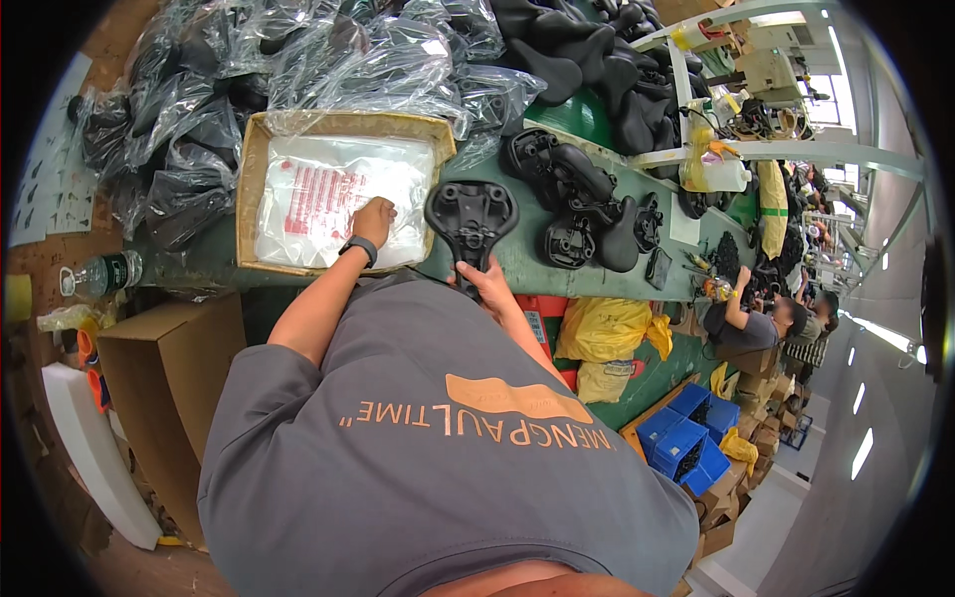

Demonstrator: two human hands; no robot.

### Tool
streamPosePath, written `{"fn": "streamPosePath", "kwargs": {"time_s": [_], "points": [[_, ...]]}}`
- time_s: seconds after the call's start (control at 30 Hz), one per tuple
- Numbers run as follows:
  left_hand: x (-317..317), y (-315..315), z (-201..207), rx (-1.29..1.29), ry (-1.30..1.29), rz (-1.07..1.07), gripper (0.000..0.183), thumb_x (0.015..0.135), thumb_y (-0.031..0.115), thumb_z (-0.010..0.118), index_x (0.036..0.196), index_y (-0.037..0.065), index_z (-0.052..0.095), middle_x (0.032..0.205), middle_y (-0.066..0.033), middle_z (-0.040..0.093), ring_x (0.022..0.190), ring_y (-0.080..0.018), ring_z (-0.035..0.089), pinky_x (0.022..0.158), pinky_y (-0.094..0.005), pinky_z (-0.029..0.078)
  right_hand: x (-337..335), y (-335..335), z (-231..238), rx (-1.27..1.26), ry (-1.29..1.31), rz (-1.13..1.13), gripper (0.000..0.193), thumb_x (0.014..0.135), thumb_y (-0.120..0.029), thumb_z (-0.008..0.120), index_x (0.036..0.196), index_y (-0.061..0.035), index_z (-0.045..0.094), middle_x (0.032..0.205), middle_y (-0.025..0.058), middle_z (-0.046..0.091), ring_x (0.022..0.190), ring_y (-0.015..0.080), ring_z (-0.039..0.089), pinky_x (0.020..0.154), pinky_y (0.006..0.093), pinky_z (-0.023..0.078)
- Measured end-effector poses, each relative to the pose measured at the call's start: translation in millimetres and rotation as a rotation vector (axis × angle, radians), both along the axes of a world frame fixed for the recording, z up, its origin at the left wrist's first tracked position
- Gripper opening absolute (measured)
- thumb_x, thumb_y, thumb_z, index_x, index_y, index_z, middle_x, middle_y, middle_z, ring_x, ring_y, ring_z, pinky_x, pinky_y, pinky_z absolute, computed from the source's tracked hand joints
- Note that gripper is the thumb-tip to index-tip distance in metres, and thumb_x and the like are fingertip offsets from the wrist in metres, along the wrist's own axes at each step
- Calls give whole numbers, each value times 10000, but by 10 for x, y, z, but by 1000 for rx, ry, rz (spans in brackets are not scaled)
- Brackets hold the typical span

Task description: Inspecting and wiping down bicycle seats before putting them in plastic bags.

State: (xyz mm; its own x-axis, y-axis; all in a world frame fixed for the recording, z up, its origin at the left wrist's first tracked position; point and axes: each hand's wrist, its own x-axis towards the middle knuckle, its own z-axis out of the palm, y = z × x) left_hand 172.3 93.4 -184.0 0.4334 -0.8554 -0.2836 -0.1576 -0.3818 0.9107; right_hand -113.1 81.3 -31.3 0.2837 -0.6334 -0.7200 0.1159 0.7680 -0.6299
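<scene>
My right hand (484, 283) is closed around the narrow nose of a black bicycle saddle (472, 211). The saddle's ribbed underside faces up, and its wide end points away from me. To the left, an open cardboard box (340, 123) holds a flat stack of clear plastic bags (323, 199) with red print. My left hand (374, 221), with a dark band on the wrist, rests on the right part of this stack. Its fingers are curled and pressed together on the top bag; the fingertips are partly hidden.
Bagged saddles (368, 60) pile up behind the box. Bare black saddles (572, 189) lie right of my hands on the green table (398, 282). A plastic bottle (101, 274) lies far left. Blue crates (686, 428) and a co-worker (751, 323) are at right.
</scene>
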Motion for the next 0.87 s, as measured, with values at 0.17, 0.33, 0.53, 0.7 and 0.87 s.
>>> {"fn": "streamPosePath", "kwargs": {"time_s": [0.17, 0.33, 0.53, 0.7, 0.87], "points": [[279, 181, -106, 40, 57, 341, 318, 1139, 220, 479, 1047, 5, 695, 951, -163, 774, 870, -309, 755, 818, -431, 578, 650, -197, -497, -596, 273, 544, 667, 926, -93, 814, 1484, 6, 461, 1129, 190, 710, 1005, 300, 756, 862, 441, 614], [349, 97, 1414, -501, -553, 78, 231, 1084, 211, 585, 994, 39, 710, 961, -172, 720, 923, -430, 666, 846, -497, 509, 974, -318, -242, -996, 826, 1169, 966, 868, -230, 856, 1632, 23, 322, 1299, 303, 686, 1188, 405, 715, 1019, 474, 561], [313, 896, 2381, -346, 282, -182, 192, 1100, 209, 625, 1048, 34, 684, 857, -34, 647, 851, -209, 643, 801, -384, 516, 1026, -461, 89, -446, 384, 767, 917, 925, -144, 813, 1677, -59, 295, 1121, 217, 719, 1049, 401, 738, 948, 508, 597], [610, 973, 2634, -35, 844, 43, 274, 1098, 203, 653, 1315, 35, 649, 1102, 11, 655, 1042, -129, 623, 892, -322, 531, 1030, -425, 827, -432, 0, 564, 991, 960, -192, 805, 1729, -39, 199, 1424, 255, 652, 1299, 309, 653, 1101, 444, 546], [473, 152, 2618, -221, 625, 116, 458, 1066, 186, 712, 1468, 9, 582, 1382, -57, 666, 1252, -191, 627, 1109, -390, 489, 915, -900, 1279, -279, -358, 1058, 1158, 948, -198, 849, 1772, -102, 41, 1773, 161, 325, 1581, 234, 399, 1327, 470, 296]]}}
